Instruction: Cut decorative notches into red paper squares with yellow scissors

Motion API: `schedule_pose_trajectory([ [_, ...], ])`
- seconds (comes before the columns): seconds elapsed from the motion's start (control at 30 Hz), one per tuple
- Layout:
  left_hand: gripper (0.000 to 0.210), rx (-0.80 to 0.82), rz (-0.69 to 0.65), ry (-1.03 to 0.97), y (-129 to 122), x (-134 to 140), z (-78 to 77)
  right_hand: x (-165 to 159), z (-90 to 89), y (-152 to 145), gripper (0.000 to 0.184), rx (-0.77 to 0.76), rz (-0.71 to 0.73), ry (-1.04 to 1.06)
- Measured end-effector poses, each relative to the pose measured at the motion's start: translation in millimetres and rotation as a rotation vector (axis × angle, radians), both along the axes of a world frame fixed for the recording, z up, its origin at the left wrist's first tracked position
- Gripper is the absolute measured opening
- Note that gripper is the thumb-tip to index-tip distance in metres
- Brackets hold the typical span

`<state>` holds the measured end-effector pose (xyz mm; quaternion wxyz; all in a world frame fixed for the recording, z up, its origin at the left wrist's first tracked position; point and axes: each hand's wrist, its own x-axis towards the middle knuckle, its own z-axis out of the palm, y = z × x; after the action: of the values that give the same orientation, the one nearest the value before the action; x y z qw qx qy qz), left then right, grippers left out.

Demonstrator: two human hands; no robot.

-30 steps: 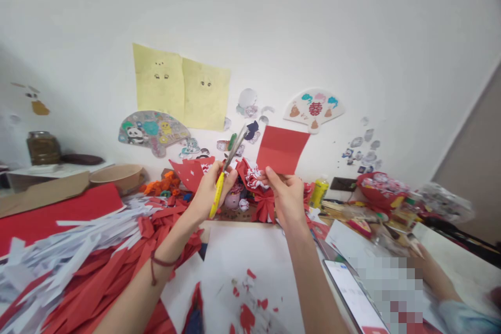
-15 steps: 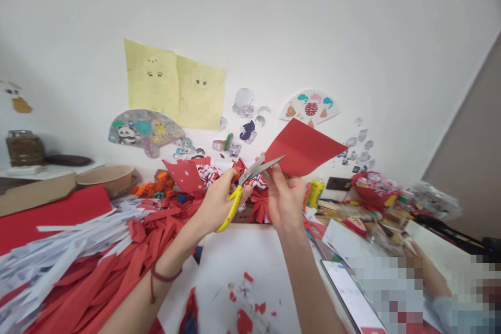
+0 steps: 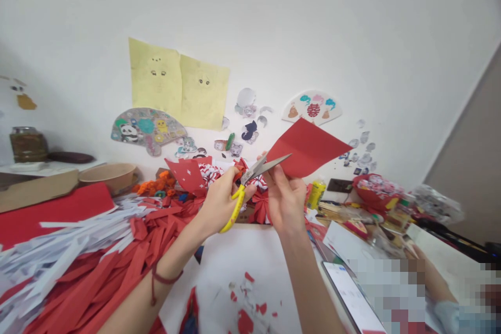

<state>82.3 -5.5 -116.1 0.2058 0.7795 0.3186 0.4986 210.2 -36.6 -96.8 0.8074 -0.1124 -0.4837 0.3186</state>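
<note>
My left hand [image 3: 222, 195] is closed round the yellow handles of a pair of scissors [image 3: 235, 212]. The two blades point up and to the right, parted, and lie close to the lower left edge of a sheet of red paper [image 3: 309, 147]. Whether they touch the paper I cannot tell. That sheet is pinched by its lower edge in my right hand [image 3: 287, 201], which holds it up in front of the wall. Below both hands is a white sheet [image 3: 246, 245] with small red paper scraps [image 3: 246, 321] on it.
Heaped red strips [image 3: 113, 271] and white strips [image 3: 70, 240] fill the left side. Behind the hands are red-and-white paper pieces. A phone [image 3: 352, 297] lies at right, with a yellow bottle [image 3: 316, 194] farther back. Another person's arm [image 3: 434, 276] reaches in at far right.
The view has shifted very slightly. The scissor blades look a little more parted than before. Both hands keep their hold on the scissors and the red paper.
</note>
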Motion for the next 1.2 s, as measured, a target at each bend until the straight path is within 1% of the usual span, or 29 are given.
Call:
schedule_pose_trajectory([
  [0.2, 0.017, -0.005, 0.019, 0.017, -2.5, 0.0, 1.8, -0.3, -1.5, -0.5, 0.036, 0.027, 0.062, 0.044],
  [0.6, 0.021, -0.003, 0.017, 0.043, -4.2, -1.5, 1.4, -5.3, -1.4, -2.2, 0.04, 0.02, 0.059, 0.055],
  [0.97, 0.015, 0.008, -0.003, 0.04, -5.2, -1.0, 1.0, -11.2, -2.0, -4.4, 0.02, 0.03, 0.075, 0.054],
  [1.2, 0.014, 0.008, 0.005, 0.064, -7.4, -1.2, 3.5, -11.3, -3.2, -4.3, 0.021, 0.032, 0.066, 0.062],
])
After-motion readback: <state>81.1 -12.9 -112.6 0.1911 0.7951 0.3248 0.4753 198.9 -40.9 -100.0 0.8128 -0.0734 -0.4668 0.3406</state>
